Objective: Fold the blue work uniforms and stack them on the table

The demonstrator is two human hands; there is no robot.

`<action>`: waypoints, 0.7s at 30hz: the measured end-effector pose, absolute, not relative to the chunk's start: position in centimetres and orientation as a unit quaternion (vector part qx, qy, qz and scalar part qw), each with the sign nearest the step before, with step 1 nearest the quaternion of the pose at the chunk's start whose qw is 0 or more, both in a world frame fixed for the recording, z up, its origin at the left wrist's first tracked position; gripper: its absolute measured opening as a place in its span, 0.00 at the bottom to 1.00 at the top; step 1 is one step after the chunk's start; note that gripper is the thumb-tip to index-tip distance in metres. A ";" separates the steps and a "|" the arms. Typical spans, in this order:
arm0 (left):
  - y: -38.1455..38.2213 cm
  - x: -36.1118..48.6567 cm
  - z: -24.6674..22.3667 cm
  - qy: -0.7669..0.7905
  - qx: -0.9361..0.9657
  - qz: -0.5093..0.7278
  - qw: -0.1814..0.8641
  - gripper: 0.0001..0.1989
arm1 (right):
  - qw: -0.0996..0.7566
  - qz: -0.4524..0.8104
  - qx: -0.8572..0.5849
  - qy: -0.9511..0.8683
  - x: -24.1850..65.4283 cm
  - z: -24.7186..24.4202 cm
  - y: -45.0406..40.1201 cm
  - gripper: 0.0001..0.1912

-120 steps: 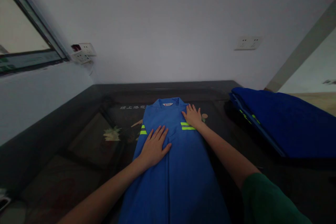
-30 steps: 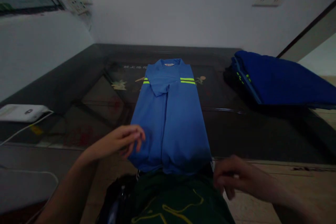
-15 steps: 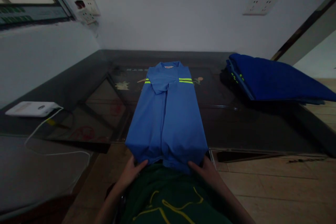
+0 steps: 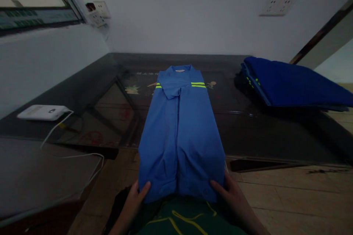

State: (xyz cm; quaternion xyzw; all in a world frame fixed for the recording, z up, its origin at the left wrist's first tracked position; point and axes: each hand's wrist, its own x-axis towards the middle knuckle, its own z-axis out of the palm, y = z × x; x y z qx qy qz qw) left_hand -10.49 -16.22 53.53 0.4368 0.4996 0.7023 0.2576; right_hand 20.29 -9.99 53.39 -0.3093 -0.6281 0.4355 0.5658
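Note:
A blue garment (image 4: 197, 128) with a collar and yellow-green stripes lies lengthwise on the dark glass-topped table (image 4: 237, 128), its collar end away from me. Its lower end hangs over the near edge toward my green shirt. At the hem's left corner, my left hand (image 4: 137, 192) grips the cloth with the thumb on top and the fingers mostly hidden beneath. The right corner of the hem is held by my right hand (image 4: 227, 190) in the same way. One sleeve is folded across the upper front, below the collar.
Folded darker blue clothes (image 4: 300, 84) are piled at the table's right end. On the left lies a white device (image 4: 42, 112) with a white cable. Wall sockets (image 4: 277, 6) are behind the table, and a grey surface (image 4: 41, 176) is at lower left.
The hem and both my hands have come lower in the view, and more of the garment's lower part shows below the table edge. The whole view has shifted slightly.

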 end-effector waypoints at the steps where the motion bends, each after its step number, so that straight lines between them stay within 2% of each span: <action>1: -16.3 -10.2 53.4 0.485 0.416 0.720 0.269 0.33 | 0.571 0.434 -0.306 -0.626 20.3 53.3 -10.3 0.35; 4: -16.8 -9.5 53.6 0.429 0.394 0.762 0.283 0.44 | 0.597 0.428 -0.302 -0.607 20.3 53.1 -11.8 0.35; 6: -17.4 -9.2 54.1 0.412 0.410 0.769 0.266 0.49 | 0.611 0.433 -0.300 -0.592 20.3 53.1 -12.8 0.39; 7: -17.8 -9.2 54.2 0.416 0.421 0.767 0.250 0.48 | 0.615 0.435 -0.296 -0.587 20.3 53.0 -13.2 0.42; 9: -18.7 -9.8 54.6 0.447 0.454 0.745 0.196 0.36 | 0.625 0.427 -0.287 -0.587 20.5 52.9 -13.9 0.43; 11: -19.6 -10.6 55.0 0.485 0.502 0.704 0.131 0.24 | 0.630 0.381 -0.299 -0.607 21.1 52.8 -14.4 0.34; 12: -20.1 -11.1 55.3 0.497 0.523 0.685 0.104 0.21 | 0.626 0.346 -0.313 -0.625 21.5 52.8 -14.6 0.28; 14: -21.1 -11.7 56.3 0.500 0.546 0.666 0.094 0.21 | 0.612 0.275 -0.345 -0.657 22.5 53.1 -14.9 0.21; 17: -22.6 -11.8 58.2 0.456 0.532 0.685 0.199 0.27 | 0.596 0.230 -0.340 -0.690 24.0 54.1 -15.3 0.23; 19: -23.4 -11.7 59.4 0.428 0.519 0.696 0.252 0.29 | 0.584 0.209 -0.310 -0.721 24.7 55.2 -15.7 0.21; 21: -23.9 -11.6 60.4 0.432 0.533 0.696 0.214 0.26 | 0.579 0.162 -0.284 -0.747 25.2 56.5 -15.9 0.16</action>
